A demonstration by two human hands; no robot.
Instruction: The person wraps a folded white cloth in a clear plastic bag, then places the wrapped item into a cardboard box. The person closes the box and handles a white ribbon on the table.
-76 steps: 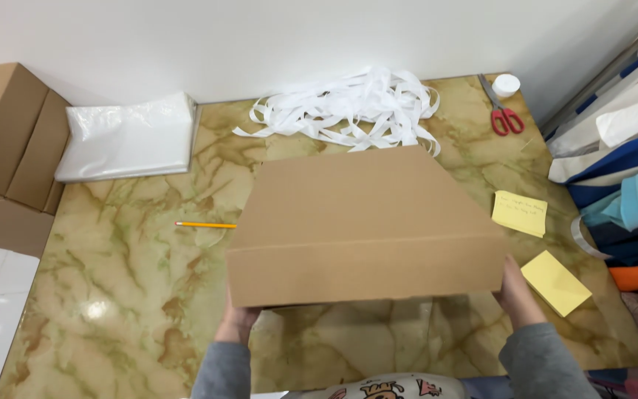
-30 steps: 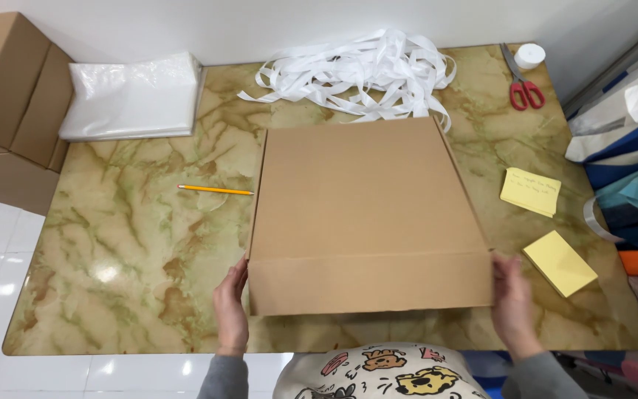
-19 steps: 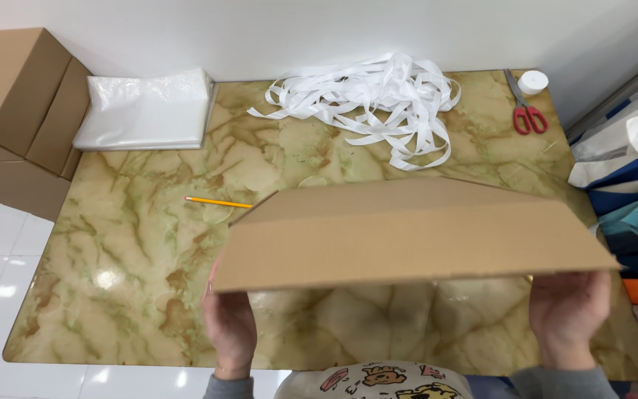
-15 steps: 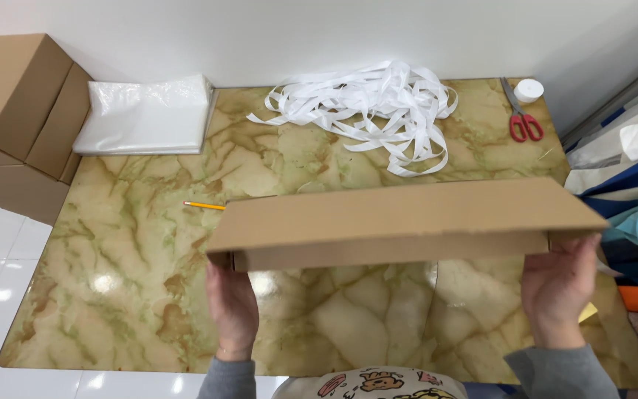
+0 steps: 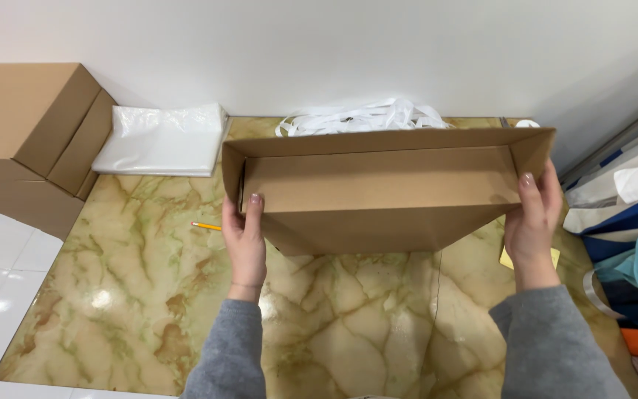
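I hold a wide, shallow brown cardboard box (image 5: pixel 385 192) lifted above the marble table (image 5: pixel 134 288), tilted so its open inside faces me. My left hand (image 5: pixel 245 236) grips its left end, with the thumb inside the rim. At the box's right end my right hand (image 5: pixel 532 222) does the same. The inside of the box shows nothing in it. Grey sleeves cover both my forearms.
A heap of white strips (image 5: pixel 363 117) lies behind the box. A folded clear plastic bag (image 5: pixel 162 139) sits at the table's back left, a yellow pencil (image 5: pixel 206 226) by my left hand, a yellow note (image 5: pixel 507 258) under my right. Cardboard boxes (image 5: pixel 27 140) stand left; coloured bags (image 5: pixel 629 244) right.
The box lay flat on the table, bottom up. I lifted its near edge and turned it over, so its open side now faces me, held higher.
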